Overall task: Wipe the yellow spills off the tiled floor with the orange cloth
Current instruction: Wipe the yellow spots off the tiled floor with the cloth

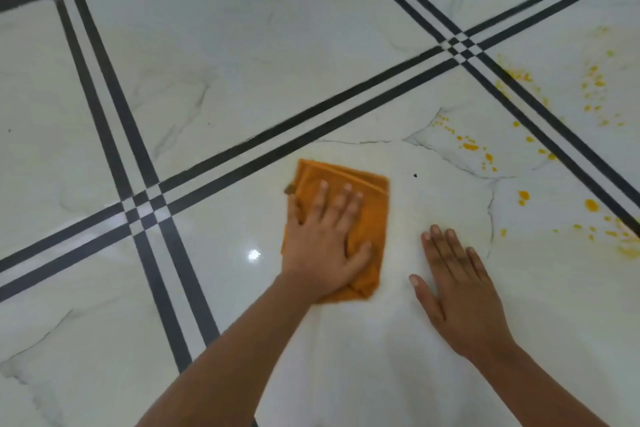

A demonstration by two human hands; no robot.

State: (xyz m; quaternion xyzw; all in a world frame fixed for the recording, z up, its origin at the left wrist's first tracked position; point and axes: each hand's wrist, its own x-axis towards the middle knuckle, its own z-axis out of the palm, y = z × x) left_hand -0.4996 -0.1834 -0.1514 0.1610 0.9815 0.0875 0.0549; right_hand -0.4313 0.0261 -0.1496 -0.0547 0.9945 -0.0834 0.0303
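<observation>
Head view, left hand point(323, 246) flat, folded orange cloth point(372, 211)

One orange cloth point(341, 215), two hands point(323, 246).

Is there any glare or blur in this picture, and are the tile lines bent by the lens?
Head view: a small bright glare spot sits on the glossy floor, just left of the left hand pressing the orange cloth; the top corners are smeared by blur; the black tile lines bow slightly toward the edges; the yellow spills and the right hand stay fairly sharp.
</observation>
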